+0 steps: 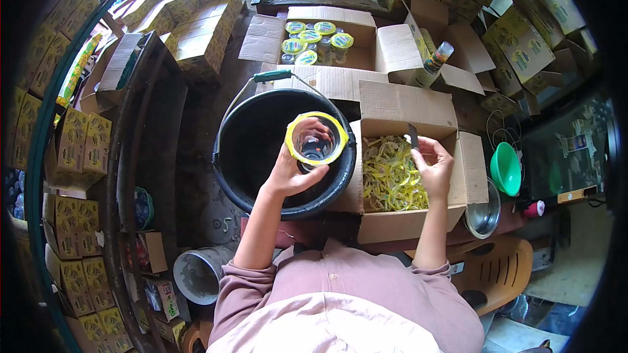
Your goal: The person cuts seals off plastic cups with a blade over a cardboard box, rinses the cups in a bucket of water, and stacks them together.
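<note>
My left hand (pixel 282 175) is wrapped round a clear plastic cup (pixel 315 151), its mouth facing up at me. A yellow ring of lid film runs along the cup's rim, and the middle is open. The cup is held above a large black bucket (pixel 252 134) with a green handle grip. In my right hand (pixel 434 168) a short dark blade (pixel 413 136) is pinched, pointing away from me. Below that hand, yellow film strips (pixel 392 176) fill a cardboard box (pixel 407 103) with its flaps folded out.
Behind the bucket, an open carton (pixel 327 82) holds several yellow-lidded cups (pixel 307 36). A bottle (pixel 437 59) stands to its right. A green bowl (pixel 505 168) and a metal bowl (pixel 487 212) sit at the right. A pale bucket (pixel 196 278) and stacked yellow cartons (pixel 82 140) are at the left.
</note>
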Demonstrator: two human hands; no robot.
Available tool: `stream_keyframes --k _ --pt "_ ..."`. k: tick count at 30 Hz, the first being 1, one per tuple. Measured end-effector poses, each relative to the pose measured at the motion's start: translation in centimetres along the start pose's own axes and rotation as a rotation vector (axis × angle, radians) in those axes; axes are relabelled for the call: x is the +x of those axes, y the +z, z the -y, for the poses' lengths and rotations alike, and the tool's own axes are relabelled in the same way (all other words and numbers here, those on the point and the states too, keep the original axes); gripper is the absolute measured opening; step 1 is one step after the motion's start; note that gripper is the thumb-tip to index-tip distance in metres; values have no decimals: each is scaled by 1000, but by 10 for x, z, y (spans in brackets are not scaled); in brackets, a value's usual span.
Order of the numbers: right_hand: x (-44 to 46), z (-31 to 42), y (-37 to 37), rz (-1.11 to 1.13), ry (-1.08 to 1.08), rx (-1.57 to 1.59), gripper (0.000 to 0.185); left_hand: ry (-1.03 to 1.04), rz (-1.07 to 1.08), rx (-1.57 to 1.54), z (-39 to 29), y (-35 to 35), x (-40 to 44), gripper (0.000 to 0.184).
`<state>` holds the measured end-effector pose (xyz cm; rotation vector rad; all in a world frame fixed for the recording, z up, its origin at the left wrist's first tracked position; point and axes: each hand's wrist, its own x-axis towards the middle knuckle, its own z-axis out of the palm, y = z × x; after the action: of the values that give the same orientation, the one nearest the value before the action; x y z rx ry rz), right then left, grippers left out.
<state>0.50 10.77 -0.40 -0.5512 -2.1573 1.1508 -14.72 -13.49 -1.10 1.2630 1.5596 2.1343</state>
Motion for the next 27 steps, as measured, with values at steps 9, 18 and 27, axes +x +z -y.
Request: stream_keyframes --k 9,18,27 --pt "-1 65 67 -112 -224 374 21 61 -200 126 13 -6 -3 67" --pt "-16 -22 24 -112 88 262 22 101 -201 224 20 -8 -1 65" --pt "-39 -92 -1 79 383 204 28 80 -215 281 21 -9 -2 62"
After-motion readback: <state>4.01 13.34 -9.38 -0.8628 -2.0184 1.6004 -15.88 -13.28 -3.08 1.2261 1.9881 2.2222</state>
